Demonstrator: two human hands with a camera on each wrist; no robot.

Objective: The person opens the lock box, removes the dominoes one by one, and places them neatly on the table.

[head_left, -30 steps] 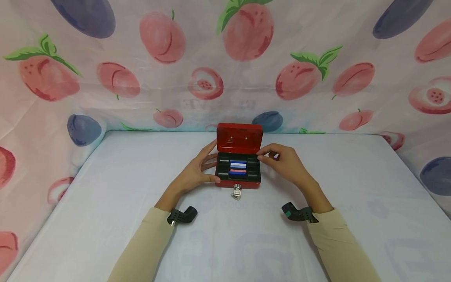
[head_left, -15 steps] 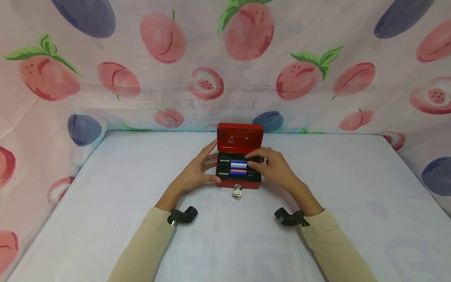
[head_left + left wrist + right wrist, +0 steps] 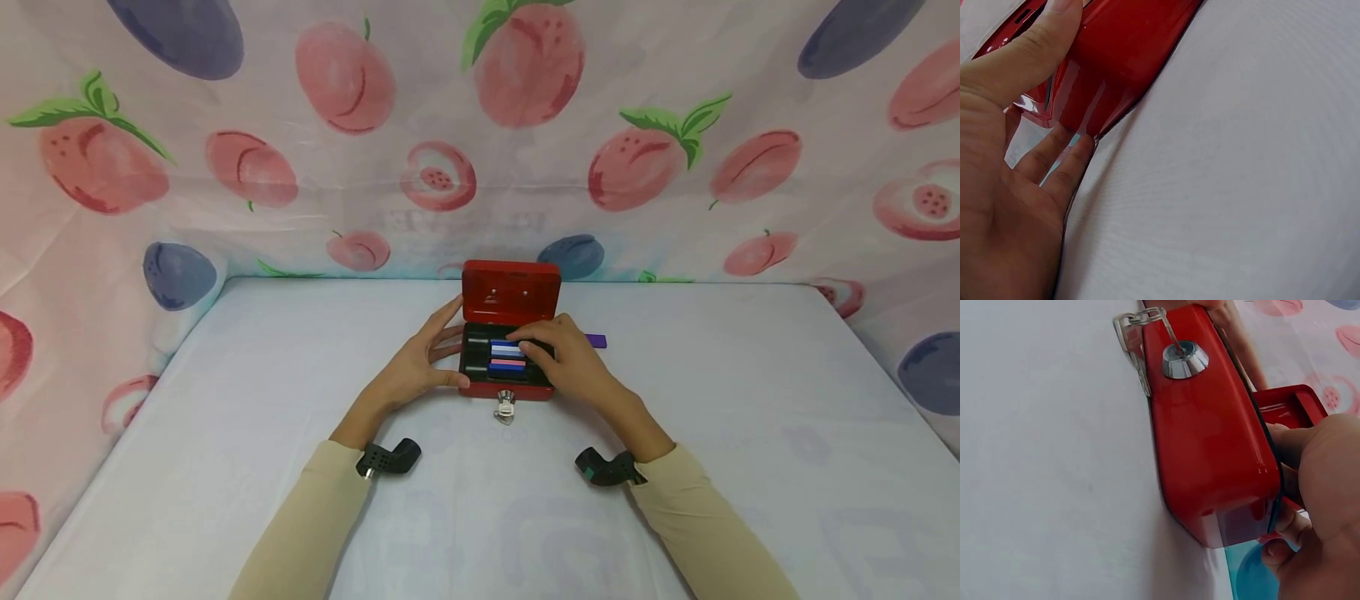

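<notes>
A red cash box (image 3: 507, 390) stands on the white table with its red lid (image 3: 510, 293) raised. Inside it sits a black compartment tray (image 3: 476, 354). Small blue, white and pink bars (image 3: 507, 365) lie in the tray's middle. My left hand (image 3: 408, 371) holds the box by its left side, thumb at the front corner and fingers along the side. My right hand (image 3: 573, 362) reaches over the tray's right part, index finger and thumb apart, tips right at the blue and white bars (image 3: 506, 351). In the right wrist view these fingertips are hidden behind the box wall.
Keys on a ring (image 3: 505, 411) hang from the front lock (image 3: 1184, 360). A purple piece (image 3: 596, 341) shows on the table beyond my right hand. A fruit-patterned cloth (image 3: 525, 192) rises behind the table's far edge. Black wrist cameras (image 3: 390, 457) sit at both wrists.
My right hand has moved left from the box's right edge to over the bars in the tray, uncovering the purple piece behind it. The left hand and the box have not moved.
</notes>
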